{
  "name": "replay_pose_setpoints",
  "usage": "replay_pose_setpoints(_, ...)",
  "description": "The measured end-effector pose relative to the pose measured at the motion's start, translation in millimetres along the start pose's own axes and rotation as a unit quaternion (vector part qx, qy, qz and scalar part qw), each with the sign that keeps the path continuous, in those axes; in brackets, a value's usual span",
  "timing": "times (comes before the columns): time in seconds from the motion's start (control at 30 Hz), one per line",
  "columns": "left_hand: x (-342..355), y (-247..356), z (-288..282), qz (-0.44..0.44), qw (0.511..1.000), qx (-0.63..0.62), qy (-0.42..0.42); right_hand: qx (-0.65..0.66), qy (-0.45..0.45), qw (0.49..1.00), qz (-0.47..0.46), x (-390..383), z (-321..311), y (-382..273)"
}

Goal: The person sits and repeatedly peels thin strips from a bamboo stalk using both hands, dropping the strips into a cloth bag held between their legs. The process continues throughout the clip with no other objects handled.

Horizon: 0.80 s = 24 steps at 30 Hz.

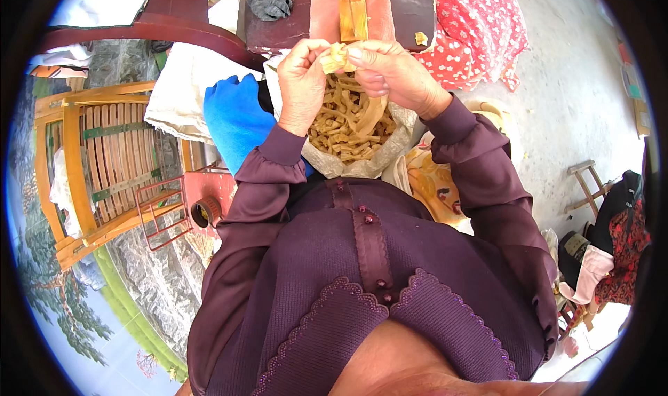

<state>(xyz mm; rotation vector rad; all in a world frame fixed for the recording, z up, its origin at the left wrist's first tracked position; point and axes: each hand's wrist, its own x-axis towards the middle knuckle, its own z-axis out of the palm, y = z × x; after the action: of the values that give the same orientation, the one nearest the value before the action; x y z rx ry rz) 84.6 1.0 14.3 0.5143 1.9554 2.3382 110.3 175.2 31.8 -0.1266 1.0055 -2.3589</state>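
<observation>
My left hand [304, 90] and my right hand [402, 74] meet over an open woven sack [351, 169]. Between their fingertips they pinch a crumpled pale yellow strip [337, 59], whose material I cannot make out. A longer tan strip [374, 116] hangs below my right hand toward the sack. Many similar tan pieces [341, 128], folded or knotted, fill the sack below. Just beyond my hands, a yellow wooden block with a slit [353, 19] rests on a pinkish cloth [324, 10] over a dark bench [285, 35].
On the bench lie a grey crumpled cloth [269, 0] and a small yellow scrap [421, 39]. Blue cloth [238, 117] sits left of the sack, near a wooden slatted chair [115, 152]. Red flowered fabric [480, 27] drapes at the far right; a small wooden stool [588, 180] stands right.
</observation>
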Motion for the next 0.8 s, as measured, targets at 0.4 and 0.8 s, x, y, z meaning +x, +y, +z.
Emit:
replay_pose_setpoints(0.4, 4, 20, 1, 0.007, 0.998, 0.06, 0.028, -0.034, 0.197, 0.977, -0.073, 6, -4, -9)
replay_pose_setpoints(0.8, -2, 54, -16, 0.118, 0.905, 0.408, -0.017, -0.205, 0.152, 0.96, -0.113, 6, -11, -3)
